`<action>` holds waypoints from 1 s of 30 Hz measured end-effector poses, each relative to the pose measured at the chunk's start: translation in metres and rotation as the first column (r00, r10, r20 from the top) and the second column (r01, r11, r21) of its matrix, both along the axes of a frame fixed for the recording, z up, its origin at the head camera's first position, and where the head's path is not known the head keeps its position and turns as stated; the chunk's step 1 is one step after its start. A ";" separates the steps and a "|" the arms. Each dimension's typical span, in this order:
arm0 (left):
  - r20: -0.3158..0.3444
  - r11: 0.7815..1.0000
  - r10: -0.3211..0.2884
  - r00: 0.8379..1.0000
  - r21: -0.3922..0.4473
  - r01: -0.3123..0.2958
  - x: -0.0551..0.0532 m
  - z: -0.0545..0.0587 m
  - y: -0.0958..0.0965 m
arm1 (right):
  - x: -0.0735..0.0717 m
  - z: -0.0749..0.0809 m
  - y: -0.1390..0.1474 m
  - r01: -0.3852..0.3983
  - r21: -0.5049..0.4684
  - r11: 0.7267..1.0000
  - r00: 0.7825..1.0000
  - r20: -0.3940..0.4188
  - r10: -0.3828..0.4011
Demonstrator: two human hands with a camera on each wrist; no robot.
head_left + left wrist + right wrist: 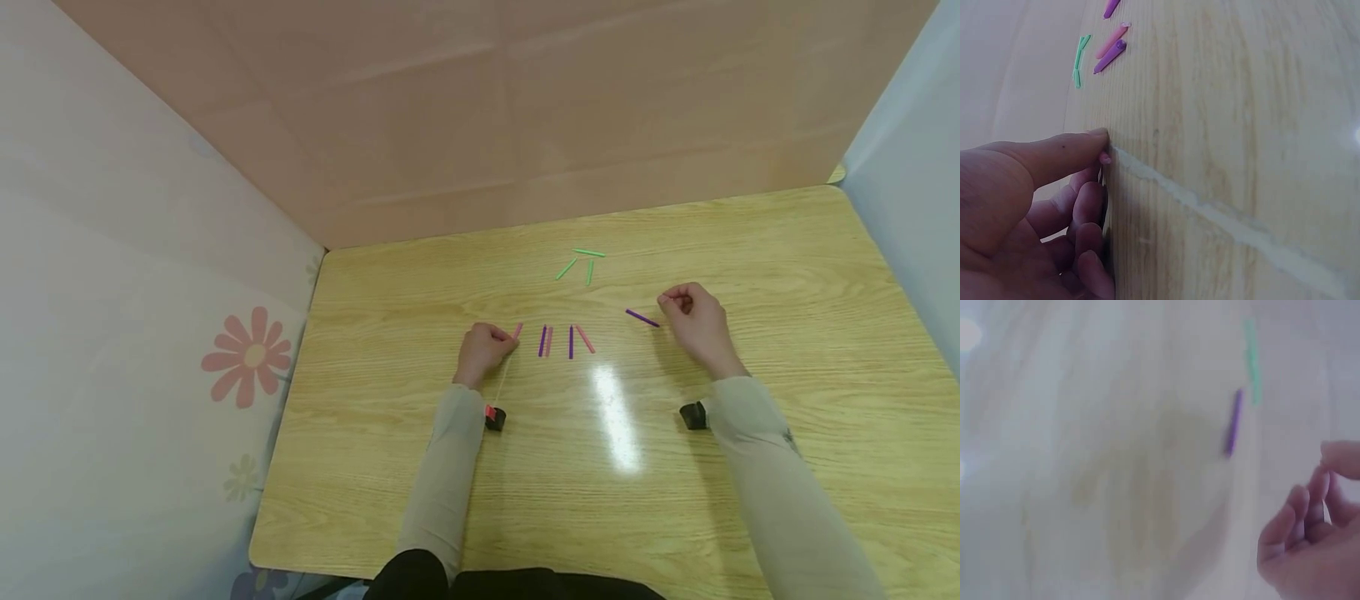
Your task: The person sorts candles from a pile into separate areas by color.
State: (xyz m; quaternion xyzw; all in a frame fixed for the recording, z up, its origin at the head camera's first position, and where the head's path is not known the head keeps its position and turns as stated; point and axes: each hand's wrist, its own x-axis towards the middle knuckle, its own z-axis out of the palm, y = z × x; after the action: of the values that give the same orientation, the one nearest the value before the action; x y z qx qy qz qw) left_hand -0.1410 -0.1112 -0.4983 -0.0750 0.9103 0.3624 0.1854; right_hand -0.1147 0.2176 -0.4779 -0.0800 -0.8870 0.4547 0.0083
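Observation:
My left hand (480, 352) holds a short pink stick (517, 331) between thumb and fingers, low over the table. In the left wrist view, only the pink stick's end (1105, 159) shows below the thumb tip. A thin pale strip (1210, 215) runs from those fingertips towards the wrist. To the right lie two purple sticks (572, 342) and two pink sticks (584, 338). My right hand (699, 327) hovers beside another purple stick (642, 317), apart from it in the right wrist view. Its fingers are loosely bent, with nothing visible between them.
Three green sticks (589, 252) lie farther back on the wooden table (375, 467). A brown sheet (420, 117) stands along the table's back edge. Dark wrist cameras (693, 416) hang by both sleeves. A flowered curtain (150, 292) borders the left side.

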 end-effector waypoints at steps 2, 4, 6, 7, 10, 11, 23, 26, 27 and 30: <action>-0.001 1.000 0.000 1.000 0.002 0.000 0.000 0.000 0.000 | 0.002 0.005 -0.008 0.037 -0.043 0.998 0.999 -0.004 -0.038; 0.001 1.000 0.001 1.000 0.004 -0.002 0.000 0.000 0.000 | 0.006 0.008 -0.019 0.063 -0.080 0.995 0.998 0.002 -0.063; -0.001 1.000 -0.002 1.000 0.000 0.002 0.000 0.001 0.001 | 0.011 0.009 -0.031 0.062 -0.097 0.993 0.998 0.017 -0.061; -0.001 1.000 -0.003 1.000 0.000 0.003 0.000 0.001 0.001 | 0.013 0.007 -0.037 0.052 -0.098 0.994 0.999 0.022 -0.050; -0.003 1.000 -0.008 1.000 -0.003 0.008 0.000 0.001 0.001 | 0.019 0.001 -0.057 0.001 -0.086 0.996 1.000 0.018 0.001; -0.005 1.000 -0.009 1.000 -0.004 0.009 0.000 0.002 0.001 | 0.020 -0.002 -0.063 -0.022 -0.072 0.997 1.000 0.016 0.024; -0.011 1.000 -0.011 1.000 -0.010 0.011 0.000 0.002 0.001 | 0.025 -0.015 -0.110 -0.193 0.183 0.964 0.981 0.046 0.187; -0.013 1.000 -0.013 1.000 -0.020 0.013 0.000 0.002 0.001 | 0.024 -0.013 -0.114 -0.205 0.254 0.945 0.979 0.059 0.196; -0.015 1.000 -0.015 1.000 -0.023 0.014 0.000 0.002 0.001 | 0.023 -0.013 -0.114 -0.209 0.277 0.938 0.978 0.067 0.198; -0.015 0.999 -0.018 1.000 -0.028 0.017 0.000 0.002 0.001 | 0.021 -0.014 -0.116 -0.224 0.328 0.918 0.974 0.101 0.201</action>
State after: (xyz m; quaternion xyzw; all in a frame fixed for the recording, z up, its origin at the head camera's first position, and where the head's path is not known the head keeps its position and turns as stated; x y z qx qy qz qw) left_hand -0.1411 -0.1103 -0.4964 -0.0667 0.9173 0.3487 0.1804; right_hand -0.0933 0.1015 -0.4918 0.0046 -0.9548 0.2917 -0.0564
